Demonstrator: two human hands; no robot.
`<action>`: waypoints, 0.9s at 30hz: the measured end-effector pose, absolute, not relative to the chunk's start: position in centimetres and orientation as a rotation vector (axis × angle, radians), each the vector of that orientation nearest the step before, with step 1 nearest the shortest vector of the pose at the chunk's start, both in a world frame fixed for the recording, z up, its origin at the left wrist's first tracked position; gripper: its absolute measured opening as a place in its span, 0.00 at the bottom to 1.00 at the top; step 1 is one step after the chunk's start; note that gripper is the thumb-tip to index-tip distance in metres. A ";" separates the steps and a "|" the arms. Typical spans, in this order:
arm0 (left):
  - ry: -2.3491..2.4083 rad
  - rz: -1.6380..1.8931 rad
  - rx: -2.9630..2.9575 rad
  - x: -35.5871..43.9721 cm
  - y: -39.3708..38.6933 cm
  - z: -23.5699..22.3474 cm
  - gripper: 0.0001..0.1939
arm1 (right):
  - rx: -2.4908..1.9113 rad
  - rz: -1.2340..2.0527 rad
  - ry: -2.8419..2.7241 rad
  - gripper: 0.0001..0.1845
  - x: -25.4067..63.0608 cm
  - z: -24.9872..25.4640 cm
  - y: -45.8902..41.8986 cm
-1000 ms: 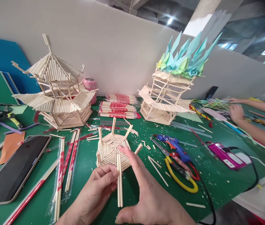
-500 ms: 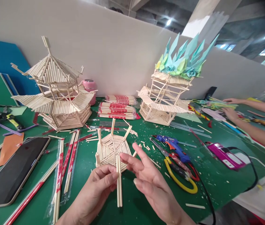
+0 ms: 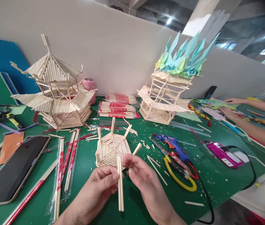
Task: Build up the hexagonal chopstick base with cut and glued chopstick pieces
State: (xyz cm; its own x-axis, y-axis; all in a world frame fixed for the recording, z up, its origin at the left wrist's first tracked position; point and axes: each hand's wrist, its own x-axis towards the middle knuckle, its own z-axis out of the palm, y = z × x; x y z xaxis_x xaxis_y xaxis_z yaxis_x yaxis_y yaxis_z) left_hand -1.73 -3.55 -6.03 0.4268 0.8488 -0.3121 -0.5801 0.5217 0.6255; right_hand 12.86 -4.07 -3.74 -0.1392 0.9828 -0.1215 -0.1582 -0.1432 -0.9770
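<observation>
My left hand (image 3: 97, 187) pinches a pair of plain wooden chopsticks (image 3: 120, 190) between thumb and fingers, holding them nearly upright side by side. Close by on their right, my right hand (image 3: 144, 182) is open, its fingers loosely curved and nothing visibly held. Behind both hands lies a many-sided base of wooden sticks (image 3: 109, 148) on the green tabletop (image 3: 85, 200). Short stick posts (image 3: 112, 126) rise from its corners. My hands and the chopsticks cover part of its near edge.
A stick pavilion (image 3: 55, 106) stands at back left, another with paper leaves (image 3: 167, 107) at back right. Wrapped chopsticks (image 3: 58, 181) and a phone (image 3: 17, 168) lie left. Right are a blue glue gun (image 3: 173, 145), yellow-handled cutters (image 3: 181, 184) and another person's arms (image 3: 245, 122).
My right hand has come in toward the chopsticks, its spread fingers drawing closer together. My left hand keeps its pinch, and the chopsticks have shifted slightly down and right.
</observation>
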 end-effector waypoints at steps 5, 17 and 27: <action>0.716 0.878 0.611 -1.7 -3.7 -6.1 0.09 | -1.099 1.372 -1.290 0.09 12.2 -3.4 -3.8; 0.845 1.119 1.496 -1.6 -3.6 -6.3 0.07 | -1.070 0.775 -1.564 0.04 11.8 -3.9 -4.2; 0.806 1.170 1.657 -1.7 -3.7 -6.3 0.09 | -1.046 0.746 -1.549 0.03 11.7 -4.3 -4.3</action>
